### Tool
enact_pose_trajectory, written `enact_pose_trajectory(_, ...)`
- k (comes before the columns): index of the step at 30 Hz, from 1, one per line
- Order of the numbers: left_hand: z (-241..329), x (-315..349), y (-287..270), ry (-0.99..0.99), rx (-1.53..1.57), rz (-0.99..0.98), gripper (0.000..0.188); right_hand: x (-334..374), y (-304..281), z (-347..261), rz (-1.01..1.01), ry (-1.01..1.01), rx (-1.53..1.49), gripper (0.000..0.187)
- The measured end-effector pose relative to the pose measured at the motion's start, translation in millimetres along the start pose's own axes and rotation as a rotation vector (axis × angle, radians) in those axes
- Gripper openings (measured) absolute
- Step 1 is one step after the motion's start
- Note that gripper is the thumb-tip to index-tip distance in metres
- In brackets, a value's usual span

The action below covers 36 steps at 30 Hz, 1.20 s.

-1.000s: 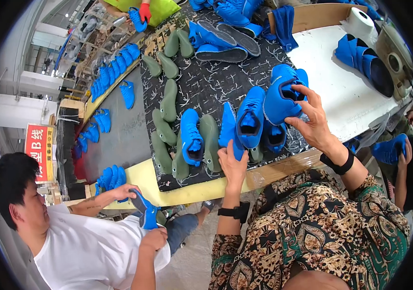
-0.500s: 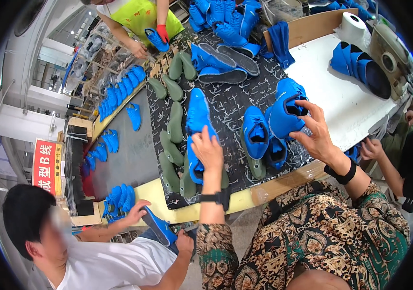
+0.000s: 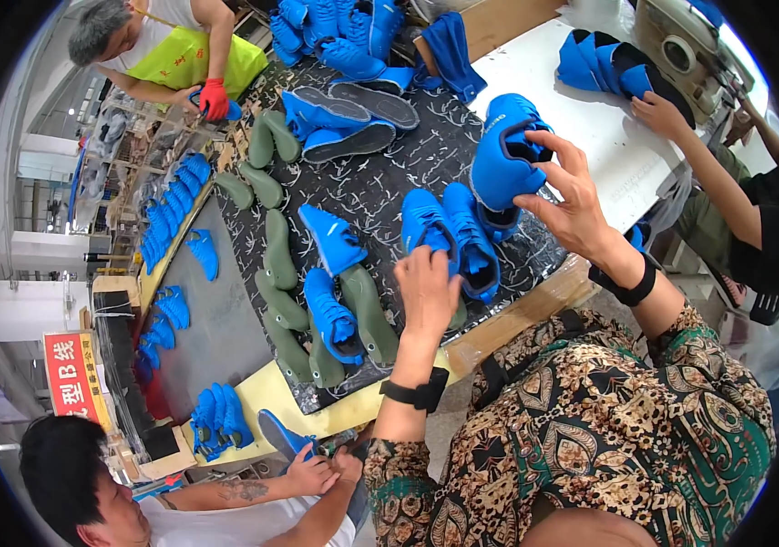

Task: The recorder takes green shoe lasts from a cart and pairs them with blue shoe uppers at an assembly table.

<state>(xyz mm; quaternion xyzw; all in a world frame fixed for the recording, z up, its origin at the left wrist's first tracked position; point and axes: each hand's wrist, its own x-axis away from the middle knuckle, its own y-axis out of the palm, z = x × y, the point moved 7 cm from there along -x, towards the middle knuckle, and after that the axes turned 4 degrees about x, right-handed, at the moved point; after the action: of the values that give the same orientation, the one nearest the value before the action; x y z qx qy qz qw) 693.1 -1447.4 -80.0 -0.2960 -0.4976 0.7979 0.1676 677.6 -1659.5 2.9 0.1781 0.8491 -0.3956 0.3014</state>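
Co-worker at lower left is working a blue sole (image 3: 282, 435) with both hands, close to the yellow table edge (image 3: 262, 387). Wearer's left hand (image 3: 428, 290) is reaching over the near edge of the dark patterned mat (image 3: 380, 182), fingers curled down onto the heel end of a blue shoe upper (image 3: 426, 228) (grip looks like a pinch on the back rim, palm side is hidden so can't confirm). That upper is lying flat on the mat directly ahead of the hand, touching a second blue upper (image 3: 473, 242) just to its right. Right hand (image 3: 576, 196) is lifted above the mat, thumb and fingers pinching the collar of a third blue shoe upper (image 3: 503, 155); the upper is hanging up and to the left of the palm, opening facing the hand. Left of the hands, olive green shoe lasts (image 3: 278, 264) are lying in rows with more blue uppers between them. Farther out, a blue pile (image 3: 335, 27) is sitting at the mat's far end. A red-gloved hand (image 3: 214, 98) of another person is holding a blue piece at top left. On the right, another person's hand (image 3: 658, 114) is resting on the white table (image 3: 572, 109).
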Motion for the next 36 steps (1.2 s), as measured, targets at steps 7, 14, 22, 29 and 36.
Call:
enact_pose_trajectory(7, -89.4, 24.3, -42.5, -0.280, -0.016, 0.198, 0.031, -5.2, 4.8, -0.4, -0.005, -0.024, -0.011, 0.033)
enact_pose_trajectory(14, -85.7, 43.7, -33.6, -0.362, -0.286, -0.031, 0.026, -17.4, 0.8, -4.8, 0.040, -0.039, 0.012, 0.032)
enact_pose_trajectory(22, -79.5, 98.1, -52.2, -0.617, -0.329, 0.029, 0.028, -21.0, 22.4, -43.2, 0.000, -0.220, -0.151, 0.033)
enact_pose_trajectory(29, -45.5, 141.4, -37.9, -0.706, -0.313, 0.053, 0.023, 53.0, 145.7, -136.7, -0.540, -0.635, -0.338, 0.034)
enact_pose_trajectory(36, -30.3, 156.6, -44.8, -0.647, -0.281, 0.220, 0.022, 35.7, 135.9, -72.5, -0.573, -0.286, -0.254, 0.045)
